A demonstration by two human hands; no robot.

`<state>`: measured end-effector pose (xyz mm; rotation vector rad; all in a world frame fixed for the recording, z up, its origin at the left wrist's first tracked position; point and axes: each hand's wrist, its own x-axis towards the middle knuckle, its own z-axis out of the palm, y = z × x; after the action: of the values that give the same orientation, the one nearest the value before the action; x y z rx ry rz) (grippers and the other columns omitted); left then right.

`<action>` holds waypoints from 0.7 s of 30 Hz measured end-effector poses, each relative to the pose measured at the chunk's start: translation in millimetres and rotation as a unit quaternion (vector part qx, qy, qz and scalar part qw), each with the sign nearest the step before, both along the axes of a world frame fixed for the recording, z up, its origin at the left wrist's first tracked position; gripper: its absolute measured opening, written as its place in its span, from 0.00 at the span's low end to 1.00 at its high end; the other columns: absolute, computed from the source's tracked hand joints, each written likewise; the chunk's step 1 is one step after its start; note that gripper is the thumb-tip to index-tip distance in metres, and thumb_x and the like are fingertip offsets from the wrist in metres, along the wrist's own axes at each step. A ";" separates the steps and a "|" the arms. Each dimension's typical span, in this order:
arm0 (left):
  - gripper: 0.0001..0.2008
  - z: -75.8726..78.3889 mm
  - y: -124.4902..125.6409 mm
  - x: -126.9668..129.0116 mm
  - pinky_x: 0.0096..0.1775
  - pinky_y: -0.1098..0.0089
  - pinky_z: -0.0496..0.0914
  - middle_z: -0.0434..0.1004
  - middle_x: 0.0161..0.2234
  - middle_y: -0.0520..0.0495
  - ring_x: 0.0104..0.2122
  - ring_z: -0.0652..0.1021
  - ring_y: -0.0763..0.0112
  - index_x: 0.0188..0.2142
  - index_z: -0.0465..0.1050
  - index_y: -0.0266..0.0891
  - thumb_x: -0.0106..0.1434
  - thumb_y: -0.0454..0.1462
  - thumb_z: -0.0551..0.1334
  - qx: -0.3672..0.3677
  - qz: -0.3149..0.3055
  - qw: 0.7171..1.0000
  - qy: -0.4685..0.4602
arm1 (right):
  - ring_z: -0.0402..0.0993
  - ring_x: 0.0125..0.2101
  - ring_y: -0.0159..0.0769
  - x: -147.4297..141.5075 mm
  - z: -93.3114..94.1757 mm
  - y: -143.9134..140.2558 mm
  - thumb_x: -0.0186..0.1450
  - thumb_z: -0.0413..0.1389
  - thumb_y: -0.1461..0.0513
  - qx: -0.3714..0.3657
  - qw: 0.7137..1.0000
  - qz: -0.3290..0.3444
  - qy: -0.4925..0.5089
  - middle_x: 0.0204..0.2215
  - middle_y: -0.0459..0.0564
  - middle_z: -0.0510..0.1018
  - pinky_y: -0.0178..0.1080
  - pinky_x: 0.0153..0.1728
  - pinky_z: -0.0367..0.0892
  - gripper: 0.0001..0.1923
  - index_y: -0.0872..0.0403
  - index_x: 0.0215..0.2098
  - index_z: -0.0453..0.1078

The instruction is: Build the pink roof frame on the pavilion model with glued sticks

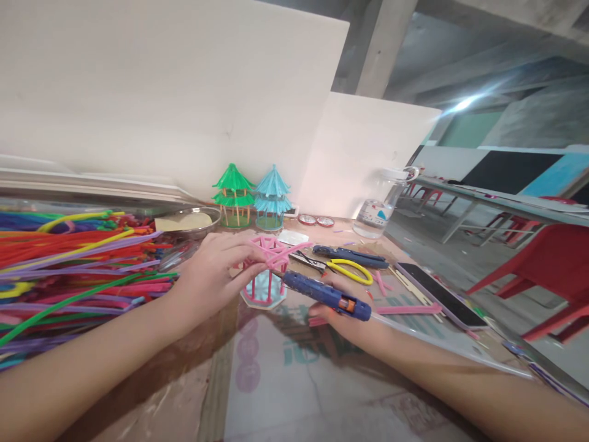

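Pink frame (276, 261) of fuzzy stems is at the middle of the counter (179, 380), in front of a green pavilion (234, 181) and a blue pavilion (273, 184). The left hand (221, 267) has its grip pinched on the frame's upper part. The right hand's (343, 316) grip is closed around a dark blue glue gun (317, 291), whose nozzle points at the frame; whether it touches, I cannot tell.

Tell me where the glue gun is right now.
In the head view, the blue glue gun is just right of centre, held in the right hand and pointing left toward the pink frame by the left hand.
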<state>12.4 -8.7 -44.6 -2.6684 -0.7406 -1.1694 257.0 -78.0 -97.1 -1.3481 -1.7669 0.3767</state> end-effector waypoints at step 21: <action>0.14 0.8 -0.4 0.0 0.43 0.64 0.65 0.83 0.36 0.52 0.39 0.79 0.65 0.38 0.79 0.46 0.70 0.47 0.57 0.001 -0.012 1.000 -0.002 | 0.73 0.25 0.34 -0.1 0.0 -1.0 0.54 0.58 0.59 0.003 1.000 0.002 0.002 0.22 0.41 0.76 0.34 0.26 0.62 0.04 0.50 0.27 0.70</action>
<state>12.4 -9.1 -43.8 -2.6804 -0.7092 -1.1822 256.9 -79.0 -97.1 -1.3389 -1.7666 0.3755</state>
